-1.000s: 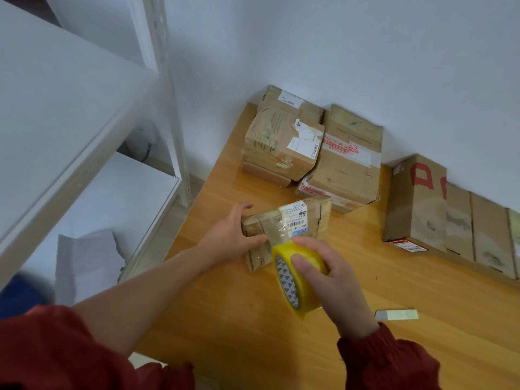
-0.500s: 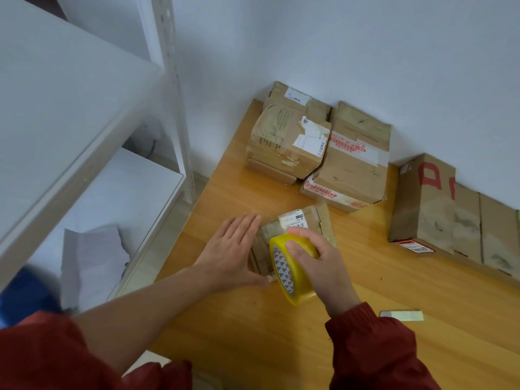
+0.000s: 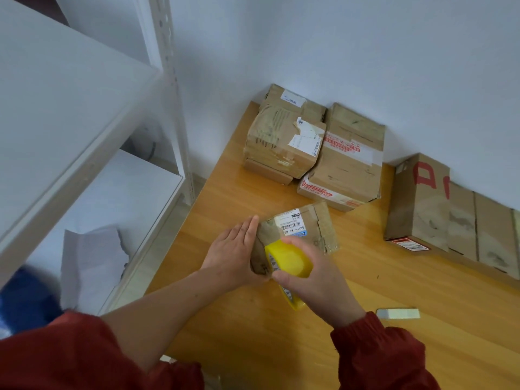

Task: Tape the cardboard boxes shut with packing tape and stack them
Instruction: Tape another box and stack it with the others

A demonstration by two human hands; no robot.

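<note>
Left hand (image 3: 233,254), fingers straight, presses flat on the side of the small box (image 3: 306,229), apparently bracing it. Right hand (image 3: 318,280) grips the yellow tape roll (image 3: 287,261), held against the box's near end. The box lies on the wooden table (image 3: 309,333), near other boxes (image 3: 284,142) at the wall.

White wall (image 3: 337,52), white metal shelving (image 3: 70,130), wooden table (image 3: 281,319).

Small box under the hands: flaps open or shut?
Shut: small box flaps lie flat, label on top. Left hand presses its side; right hand grips the tape roll.
</note>
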